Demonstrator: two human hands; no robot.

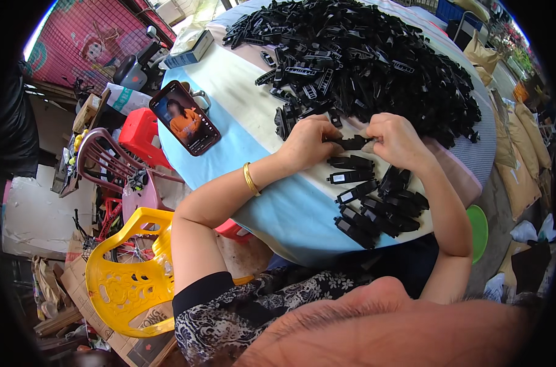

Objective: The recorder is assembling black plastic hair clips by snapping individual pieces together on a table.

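Note:
My left hand (307, 142) and my right hand (395, 138) meet over a round table (253, 122) and pinch one black plastic part (353, 142) between them. The left hand grips its left end, the right hand its right end. A gold bangle (250, 178) circles my left wrist. Just beyond my hands lies a big heap of black plastic parts (376, 55). Nearer to me, several assembled black pieces (376, 202) lie in a loose row on the cloth.
A phone (185, 117) with a lit screen lies at the table's left edge, a small box (190, 52) beyond it. Yellow (128, 281), maroon (103, 153) and red (140, 131) plastic chairs crowd the left. Sacks (522, 165) and a green basin (477, 231) sit to the right.

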